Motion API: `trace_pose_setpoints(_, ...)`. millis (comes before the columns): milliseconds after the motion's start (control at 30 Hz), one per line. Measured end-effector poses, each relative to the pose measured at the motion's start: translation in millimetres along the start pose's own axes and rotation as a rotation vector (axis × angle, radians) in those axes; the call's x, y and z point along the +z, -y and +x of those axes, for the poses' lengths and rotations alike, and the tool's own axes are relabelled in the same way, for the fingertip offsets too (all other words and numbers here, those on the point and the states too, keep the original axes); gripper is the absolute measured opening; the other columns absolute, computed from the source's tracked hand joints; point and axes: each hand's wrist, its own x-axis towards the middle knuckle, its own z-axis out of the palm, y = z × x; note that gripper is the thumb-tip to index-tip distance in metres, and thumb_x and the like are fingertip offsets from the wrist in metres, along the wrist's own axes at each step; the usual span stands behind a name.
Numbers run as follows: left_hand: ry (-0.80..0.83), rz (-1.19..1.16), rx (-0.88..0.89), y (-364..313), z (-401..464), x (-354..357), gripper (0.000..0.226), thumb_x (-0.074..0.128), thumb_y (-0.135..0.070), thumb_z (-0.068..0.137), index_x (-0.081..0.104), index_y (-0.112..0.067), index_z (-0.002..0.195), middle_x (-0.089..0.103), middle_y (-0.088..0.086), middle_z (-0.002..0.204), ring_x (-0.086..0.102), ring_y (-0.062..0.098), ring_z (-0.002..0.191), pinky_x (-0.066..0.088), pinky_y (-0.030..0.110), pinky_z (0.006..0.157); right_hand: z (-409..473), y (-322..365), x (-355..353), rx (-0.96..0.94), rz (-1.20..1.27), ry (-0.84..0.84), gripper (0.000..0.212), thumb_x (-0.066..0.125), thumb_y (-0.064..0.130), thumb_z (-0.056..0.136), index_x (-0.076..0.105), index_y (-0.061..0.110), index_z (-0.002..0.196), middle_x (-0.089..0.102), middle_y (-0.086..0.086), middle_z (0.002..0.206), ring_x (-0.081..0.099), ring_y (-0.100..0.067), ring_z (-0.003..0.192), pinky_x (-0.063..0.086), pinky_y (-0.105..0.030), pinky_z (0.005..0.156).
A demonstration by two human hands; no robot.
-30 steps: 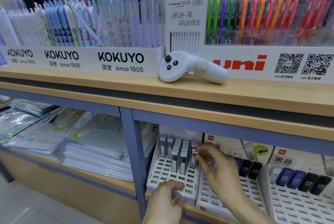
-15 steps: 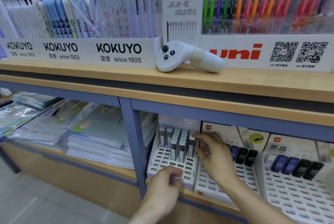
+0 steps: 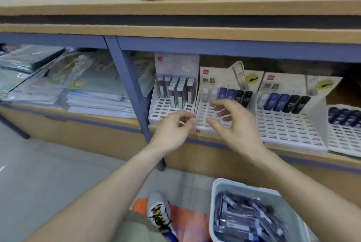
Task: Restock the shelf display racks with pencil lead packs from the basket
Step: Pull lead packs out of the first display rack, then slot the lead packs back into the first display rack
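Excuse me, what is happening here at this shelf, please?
A person is restocking pencil lead packs. Both hands are in front of the white display racks on the lower shelf: the left hand by the leftmost rack, the right hand over the second rack. The right hand holds nothing; the left hand's fingers are curled, but blur hides whether they pinch a pack. Each rack has packs only along its back, with many empty slots. A basket full of packs stands on the floor below.
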Motion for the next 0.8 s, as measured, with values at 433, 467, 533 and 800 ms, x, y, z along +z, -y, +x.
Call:
trace_pose_setpoints(433,0.812,0.64,0.2,63.7,-60.9,203.2,0.044,0.068,-0.03,0.095,0.056,-0.004,0.13,0.059,0.02,0.132,0.054,0.036,0.123,0.043,0.039,0.099,-213.0,-145.4,-3.2,0.715,-0.292,0.829,0.031,0.069,0.027,0.088,0.066,0.017,0.117,0.072,-0.006,0.116,0.066,-0.026,0.107,0.051,-0.032,0.084)
trace_pose_setpoints(467,0.843,0.665,0.177,72.1,-63.5,219.5,0.049,0.07,-0.031,0.093,0.055,-0.005,0.132,0.057,0.02,0.134,0.054,0.036,0.125,0.044,0.04,0.101,-224.1,-156.1,1.0,0.74,-0.289,0.879,0.04,0.07,0.027,0.087,0.062,0.017,0.124,0.07,-0.007,0.12,0.065,-0.027,0.11,0.05,-0.032,0.084)
trace_pose_setpoints(533,0.908,0.718,0.143,89.0,-68.6,247.1,0.059,0.072,-0.034,0.091,0.049,-0.006,0.137,0.053,0.019,0.138,0.051,0.036,0.128,0.044,0.042,0.105,-240.2,-173.8,7.7,0.784,-0.268,0.933,0.056,0.073,0.024,0.084,0.053,0.017,0.136,0.069,-0.009,0.121,0.063,-0.029,0.112,0.048,-0.031,0.084)
trace_pose_setpoints(800,0.919,0.805,0.139,132.2,-72.7,296.2,0.079,0.068,-0.015,0.087,0.029,-0.01,0.155,0.028,0.016,0.156,0.037,0.038,0.14,0.04,0.046,0.115,-260.7,-211.6,25.8,0.902,-0.117,0.697,0.061,0.076,0.012,0.083,0.053,0.02,0.138,0.068,-0.001,0.117,0.066,-0.024,0.107,0.051,-0.033,0.094)
